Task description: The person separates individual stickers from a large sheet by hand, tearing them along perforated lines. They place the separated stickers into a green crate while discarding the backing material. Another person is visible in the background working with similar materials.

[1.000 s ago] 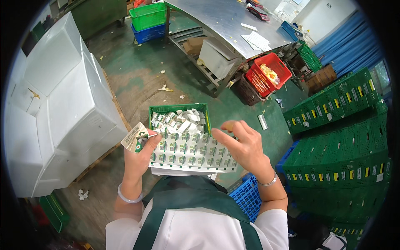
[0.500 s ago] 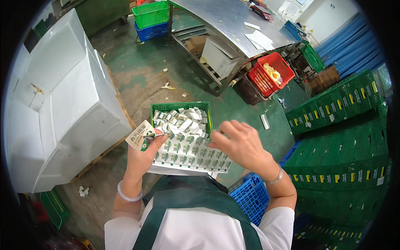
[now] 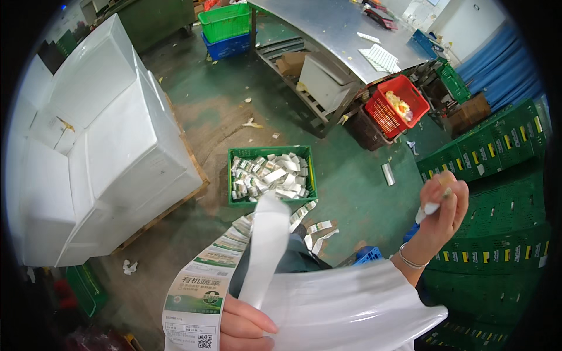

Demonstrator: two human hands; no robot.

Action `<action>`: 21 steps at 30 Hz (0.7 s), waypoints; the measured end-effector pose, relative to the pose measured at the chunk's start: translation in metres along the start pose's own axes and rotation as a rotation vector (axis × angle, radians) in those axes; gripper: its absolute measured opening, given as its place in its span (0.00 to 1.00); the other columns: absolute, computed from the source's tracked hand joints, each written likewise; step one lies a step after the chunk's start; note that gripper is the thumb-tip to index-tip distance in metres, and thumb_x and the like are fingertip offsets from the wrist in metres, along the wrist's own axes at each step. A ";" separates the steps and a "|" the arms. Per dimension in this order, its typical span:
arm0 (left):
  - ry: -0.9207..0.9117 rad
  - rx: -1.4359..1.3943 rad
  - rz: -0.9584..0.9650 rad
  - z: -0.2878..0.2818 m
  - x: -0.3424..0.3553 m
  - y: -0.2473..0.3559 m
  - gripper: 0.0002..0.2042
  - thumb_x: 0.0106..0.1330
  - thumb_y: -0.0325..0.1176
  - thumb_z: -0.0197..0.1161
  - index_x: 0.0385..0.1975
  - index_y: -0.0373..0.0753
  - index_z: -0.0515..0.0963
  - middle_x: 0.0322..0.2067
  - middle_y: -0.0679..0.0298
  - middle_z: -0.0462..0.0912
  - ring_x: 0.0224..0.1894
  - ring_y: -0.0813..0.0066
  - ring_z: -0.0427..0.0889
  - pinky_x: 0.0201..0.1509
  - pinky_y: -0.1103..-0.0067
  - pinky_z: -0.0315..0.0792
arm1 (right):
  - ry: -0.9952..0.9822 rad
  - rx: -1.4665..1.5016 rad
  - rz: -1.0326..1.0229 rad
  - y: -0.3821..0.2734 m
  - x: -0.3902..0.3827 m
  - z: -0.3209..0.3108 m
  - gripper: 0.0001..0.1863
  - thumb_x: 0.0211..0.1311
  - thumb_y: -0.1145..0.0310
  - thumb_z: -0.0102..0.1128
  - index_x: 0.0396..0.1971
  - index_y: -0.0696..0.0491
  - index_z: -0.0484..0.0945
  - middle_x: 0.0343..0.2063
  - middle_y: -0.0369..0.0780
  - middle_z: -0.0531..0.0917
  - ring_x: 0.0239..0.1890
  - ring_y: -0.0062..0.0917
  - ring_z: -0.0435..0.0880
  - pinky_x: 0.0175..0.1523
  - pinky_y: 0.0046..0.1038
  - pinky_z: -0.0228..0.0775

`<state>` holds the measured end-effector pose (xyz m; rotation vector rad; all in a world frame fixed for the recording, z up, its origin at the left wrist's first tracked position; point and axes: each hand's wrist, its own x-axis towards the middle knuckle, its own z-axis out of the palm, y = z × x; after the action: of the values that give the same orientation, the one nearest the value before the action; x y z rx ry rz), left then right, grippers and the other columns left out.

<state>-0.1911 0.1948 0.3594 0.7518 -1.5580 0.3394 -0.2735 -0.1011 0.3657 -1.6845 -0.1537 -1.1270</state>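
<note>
My left hand [image 3: 249, 327] is closed on a long strip of printed labels [image 3: 196, 286] at the lower edge. From it the strip runs up and away toward the floor, and a white, blurred length of strip [image 3: 266, 245] curls up beside it. A wide white sheet [image 3: 357, 304] with a blank face lies across my lap, its left end at my left fingers. My right hand [image 3: 444, 205] is raised at the right, fingers curled, with a small white piece of paper [image 3: 429, 209] in them. Ahead, a green crate [image 3: 315, 172] holds a heap of folded labels [image 3: 269, 174].
White foam boxes [image 3: 117, 146] stand on a pallet at the left. Stacked green crates [image 3: 486, 205] line the right. Ahead are a metal table [image 3: 328, 35] and a red basket [image 3: 380, 111]. More label strips [image 3: 319, 231] lie on the floor beyond my lap.
My right hand has moved right and away from the left. The label sheet has come off the crate toward me, now blank side up. My left hand has dropped lower with the label strip.
</note>
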 end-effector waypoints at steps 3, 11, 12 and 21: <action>-0.071 -0.216 -0.247 -0.009 -0.014 -0.024 0.10 0.65 0.36 0.51 0.34 0.38 0.76 0.32 0.57 0.80 0.30 0.64 0.77 0.44 0.69 0.72 | -0.042 -0.039 0.284 0.013 -0.017 0.001 0.09 0.62 0.74 0.44 0.23 0.58 0.69 0.18 0.36 0.71 0.16 0.11 0.62 0.19 0.14 0.53; 0.694 -0.636 -1.178 -0.005 -0.079 -0.079 0.35 0.67 0.59 0.30 0.63 0.33 0.51 0.61 0.52 0.59 0.64 0.65 0.58 0.66 0.72 0.53 | -0.692 -0.149 0.361 0.046 -0.050 0.104 0.06 0.58 0.71 0.54 0.26 0.57 0.73 0.18 0.44 0.75 0.20 0.38 0.74 0.26 0.30 0.65; 0.672 -0.610 -1.177 -0.002 -0.084 -0.080 0.35 0.67 0.59 0.30 0.63 0.33 0.51 0.62 0.53 0.59 0.64 0.65 0.58 0.66 0.72 0.53 | -0.695 -0.139 0.326 0.046 -0.050 0.113 0.05 0.58 0.71 0.55 0.26 0.57 0.72 0.17 0.44 0.73 0.19 0.36 0.72 0.25 0.29 0.64; 0.419 -0.044 -1.145 0.009 -0.117 -0.079 0.26 0.71 0.47 0.36 0.59 0.32 0.60 0.59 0.54 0.63 0.63 0.64 0.59 0.65 0.74 0.53 | -0.708 -0.368 0.090 0.060 -0.042 0.149 0.09 0.51 0.65 0.62 0.23 0.53 0.73 0.17 0.40 0.76 0.18 0.36 0.75 0.23 0.30 0.63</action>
<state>-0.1513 0.1614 0.2279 1.3022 -0.5695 -0.3718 -0.1720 0.0096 0.2942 -2.3443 -0.3234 -0.4637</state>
